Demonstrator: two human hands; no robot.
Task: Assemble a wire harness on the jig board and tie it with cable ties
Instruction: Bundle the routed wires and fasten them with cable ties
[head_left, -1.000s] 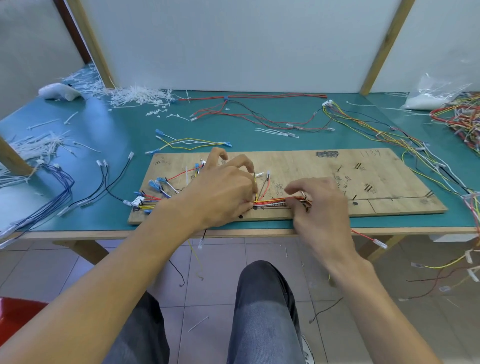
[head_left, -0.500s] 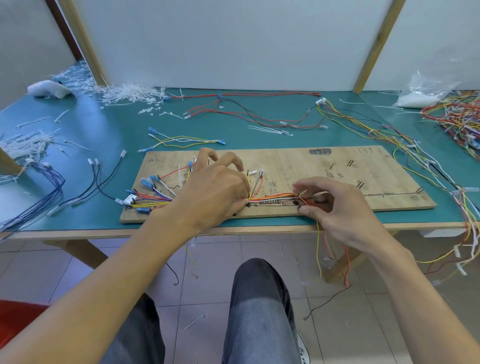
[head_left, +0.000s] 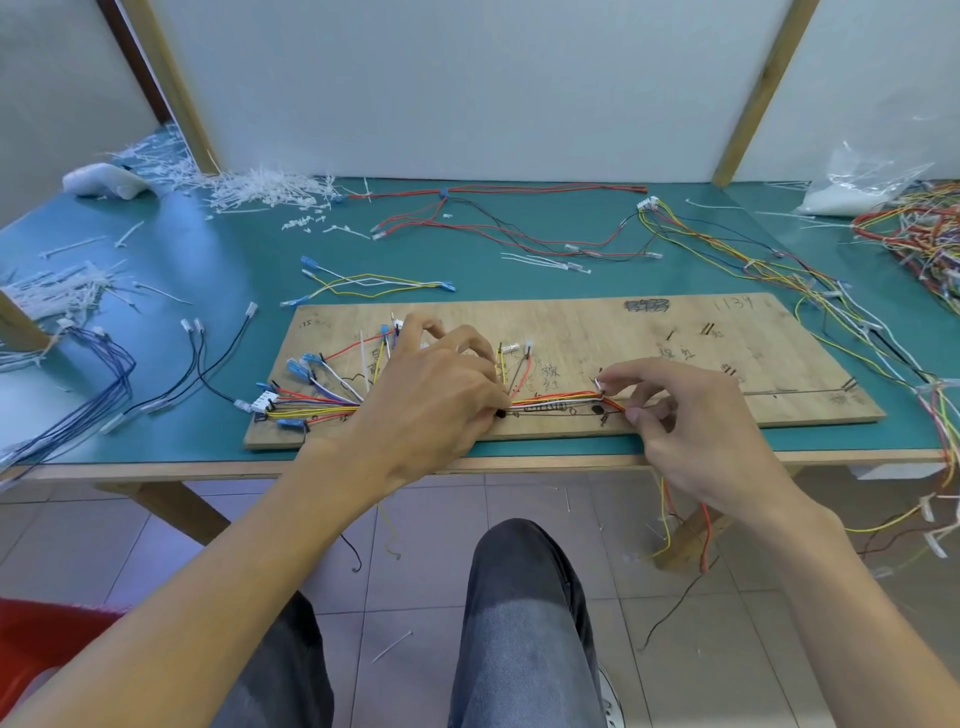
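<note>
A wooden jig board (head_left: 649, 343) lies flat on the green table. A bundle of red, orange, yellow and white wires (head_left: 556, 401) runs along its near edge, fanning out to blue and white connectors (head_left: 298, 369) at the left. My left hand (head_left: 431, 400) presses down on the bundle near its middle, fingers curled over the wires. My right hand (head_left: 691, 421) pinches the bundle's right end between thumb and forefinger, beside a white cable tie tail (head_left: 598, 384). Loose wire ends hang off the table edge under my right hand.
White cable ties (head_left: 260, 189) are heaped at the back left, more at the far left edge. Loose harnesses (head_left: 519, 228) lie behind the board; a tangle of coloured wires (head_left: 924, 244) and a plastic bag (head_left: 857, 182) sit at the right. Blue and black wires (head_left: 104, 384) lie left.
My right hand has slid right along the bundle and turned, now pinching at the bundle's right end. My left hand has stayed in place on the wires.
</note>
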